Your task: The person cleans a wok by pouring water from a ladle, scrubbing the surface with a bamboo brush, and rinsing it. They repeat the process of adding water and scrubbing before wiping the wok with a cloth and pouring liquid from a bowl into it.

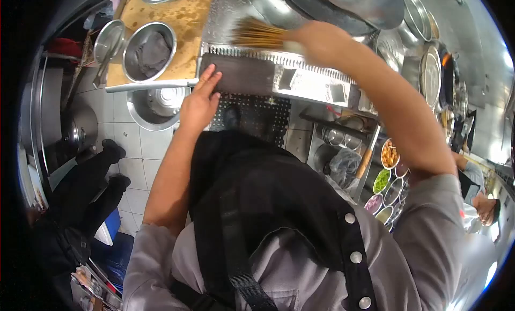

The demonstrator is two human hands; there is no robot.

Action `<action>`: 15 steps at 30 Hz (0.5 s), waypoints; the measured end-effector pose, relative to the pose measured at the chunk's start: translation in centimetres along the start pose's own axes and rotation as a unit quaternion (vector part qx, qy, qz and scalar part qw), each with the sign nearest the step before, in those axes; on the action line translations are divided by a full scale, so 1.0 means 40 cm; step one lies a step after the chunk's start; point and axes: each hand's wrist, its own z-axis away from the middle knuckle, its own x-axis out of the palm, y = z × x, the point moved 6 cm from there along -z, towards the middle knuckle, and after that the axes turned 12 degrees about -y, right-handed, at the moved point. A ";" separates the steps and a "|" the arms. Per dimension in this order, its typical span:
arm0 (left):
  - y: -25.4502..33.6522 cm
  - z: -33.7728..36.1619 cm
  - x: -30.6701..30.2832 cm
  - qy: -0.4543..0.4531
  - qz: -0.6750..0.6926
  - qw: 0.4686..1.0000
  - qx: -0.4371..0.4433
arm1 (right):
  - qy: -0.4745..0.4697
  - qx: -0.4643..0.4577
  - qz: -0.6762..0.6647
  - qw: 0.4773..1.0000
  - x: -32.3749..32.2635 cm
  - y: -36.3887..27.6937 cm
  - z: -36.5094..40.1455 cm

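My right hand (314,40) is closed round a bamboo wok brush (256,34), its bristles pointing left over the steel cooking surface (225,21). Hand and brush are slightly blurred. My left hand (198,106) lies with fingers extended and a little apart at the left end of a dark flat panel (241,74) along the front edge. It holds nothing that I can see. A slotted metal strip (257,54) runs behind the panel, below the brush. Beyond my right hand a large wok (370,8) is partly cut off by the top of the view.
A steel bowl with a grey cloth (154,50) stands on a wooden board (188,21) at left. Below it hangs a steel basin (145,112). Filled ingredient containers (382,180) are at right. One person in dark trousers (80,187) stands left; another person (477,187) is far right.
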 end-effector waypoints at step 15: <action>0.686 0.110 0.167 -0.048 0.694 0.711 -0.098 | 0.221 -0.042 -0.277 0.934 0.115 -0.298 0.817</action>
